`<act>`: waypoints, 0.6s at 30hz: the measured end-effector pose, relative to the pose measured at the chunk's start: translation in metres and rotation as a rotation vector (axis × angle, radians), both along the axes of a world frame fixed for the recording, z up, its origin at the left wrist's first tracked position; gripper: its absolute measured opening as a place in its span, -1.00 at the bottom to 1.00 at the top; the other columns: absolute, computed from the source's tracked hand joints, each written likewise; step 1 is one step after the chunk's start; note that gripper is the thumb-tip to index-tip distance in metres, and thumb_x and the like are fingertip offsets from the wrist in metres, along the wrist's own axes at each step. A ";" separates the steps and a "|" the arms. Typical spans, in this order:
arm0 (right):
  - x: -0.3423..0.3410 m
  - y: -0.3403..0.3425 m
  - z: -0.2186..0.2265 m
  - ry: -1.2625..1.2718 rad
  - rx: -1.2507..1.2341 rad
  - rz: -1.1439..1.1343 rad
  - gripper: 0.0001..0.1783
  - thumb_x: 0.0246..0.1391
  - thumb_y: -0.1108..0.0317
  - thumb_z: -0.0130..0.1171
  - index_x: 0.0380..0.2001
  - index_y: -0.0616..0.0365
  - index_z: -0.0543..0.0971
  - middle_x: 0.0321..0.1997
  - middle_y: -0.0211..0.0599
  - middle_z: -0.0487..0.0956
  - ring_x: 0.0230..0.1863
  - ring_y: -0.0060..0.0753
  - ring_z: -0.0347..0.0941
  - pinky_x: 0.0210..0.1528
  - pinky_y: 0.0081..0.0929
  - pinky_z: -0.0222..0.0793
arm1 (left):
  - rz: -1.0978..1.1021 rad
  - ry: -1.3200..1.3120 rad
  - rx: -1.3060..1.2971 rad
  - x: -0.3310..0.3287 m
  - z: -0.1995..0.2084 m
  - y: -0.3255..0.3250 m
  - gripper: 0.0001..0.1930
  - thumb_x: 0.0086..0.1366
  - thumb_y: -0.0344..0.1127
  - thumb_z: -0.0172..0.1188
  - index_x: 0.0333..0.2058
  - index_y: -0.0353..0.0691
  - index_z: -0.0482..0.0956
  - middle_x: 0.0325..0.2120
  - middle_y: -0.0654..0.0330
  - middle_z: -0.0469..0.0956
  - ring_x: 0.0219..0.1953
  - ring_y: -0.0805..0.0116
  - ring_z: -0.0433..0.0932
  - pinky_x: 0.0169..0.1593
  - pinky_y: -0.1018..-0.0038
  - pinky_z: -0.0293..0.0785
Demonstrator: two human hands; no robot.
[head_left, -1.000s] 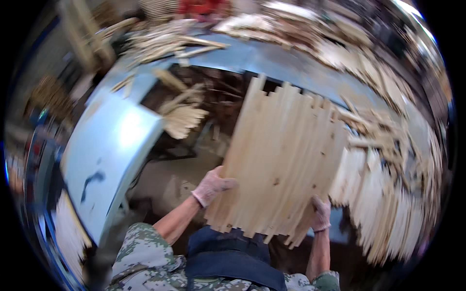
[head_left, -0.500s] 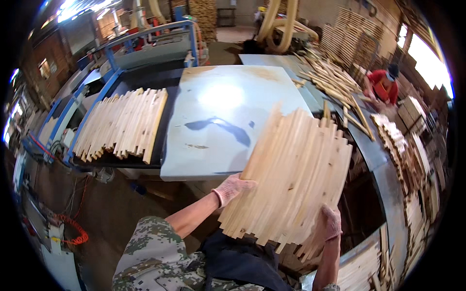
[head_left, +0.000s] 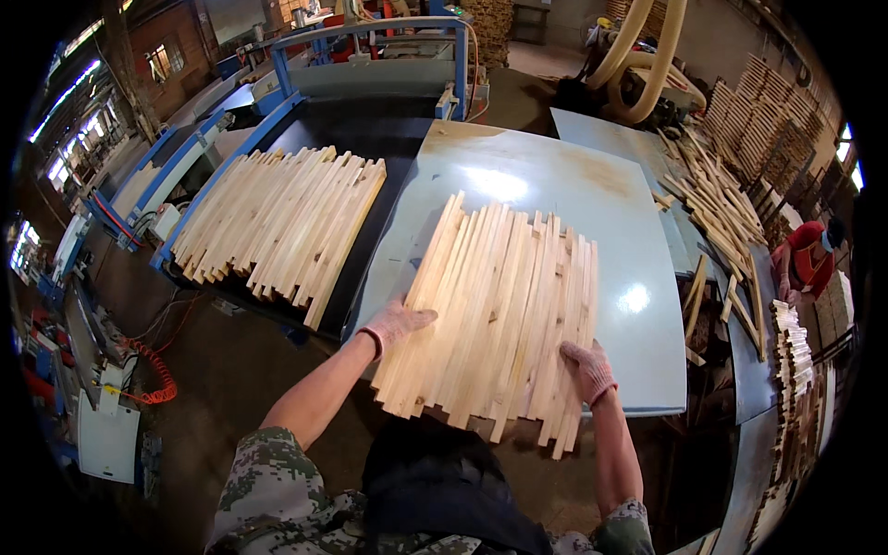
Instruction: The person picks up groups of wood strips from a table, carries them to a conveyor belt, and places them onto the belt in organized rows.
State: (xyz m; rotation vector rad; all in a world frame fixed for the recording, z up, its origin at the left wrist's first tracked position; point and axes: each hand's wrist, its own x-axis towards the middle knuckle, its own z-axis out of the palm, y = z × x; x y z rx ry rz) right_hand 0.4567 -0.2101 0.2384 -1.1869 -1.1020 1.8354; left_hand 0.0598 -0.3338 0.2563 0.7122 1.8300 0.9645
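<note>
Pale blue tabletop (head_left: 638, 351) spreads before us, with a black belt (head_left: 370, 120) along its left side. We hold a row of wooden strips (head_left: 495, 314) between us: our gloved left hand (head_left: 396, 326) grips its left edge, thumb on top, and our gloved right hand (head_left: 590, 372) grips the right edge. Beyond our fingers, the strips reach over the tabletop; whether they touch it, we cannot tell. Another batch of strips (head_left: 277, 217) lies on the belt, left of our hands.
</note>
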 end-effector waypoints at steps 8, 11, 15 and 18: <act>-0.090 0.113 -0.006 0.042 0.070 0.029 -0.30 0.13 0.28 0.37 0.28 0.33 0.39 0.10 -0.15 0.63 -0.01 -0.34 0.58 0.05 -0.33 0.57 | -0.240 0.545 -0.257 -0.085 0.031 0.107 -0.11 0.17 0.22 0.47 0.30 -0.30 0.45 0.08 -0.10 0.67 0.13 0.06 0.65 0.23 0.26 0.55; -0.100 0.148 -0.001 -0.334 0.169 0.227 -0.40 0.25 0.13 0.28 0.22 0.29 0.46 -0.13 -0.21 0.67 -0.23 -0.35 0.60 -0.07 -0.33 0.57 | -0.157 0.601 -0.240 -0.077 0.035 0.115 -0.06 0.20 0.14 0.45 0.41 -0.26 0.30 0.18 -0.14 0.58 0.20 0.01 0.59 0.31 0.23 0.46; -0.086 0.168 0.023 -0.697 0.188 0.457 -0.43 0.36 0.04 0.21 0.23 0.25 0.52 -0.42 -0.37 0.61 -0.51 -0.44 0.51 -0.33 -0.42 0.50 | -0.134 0.752 -0.140 -0.077 0.034 0.071 -0.03 0.12 0.10 0.48 0.43 -0.19 0.32 0.31 -0.22 0.43 0.33 -0.14 0.44 0.40 0.20 0.37; -0.064 0.170 -0.012 -0.436 0.073 0.242 -0.40 0.40 0.03 0.18 0.33 0.18 0.51 -0.50 -0.44 0.56 -0.57 -0.56 0.45 -0.47 -0.49 0.41 | -0.462 0.739 0.006 -0.063 0.045 0.008 0.25 -0.08 0.17 0.61 0.49 -0.30 0.16 0.48 -0.28 0.13 0.48 -0.24 0.19 0.52 0.19 0.17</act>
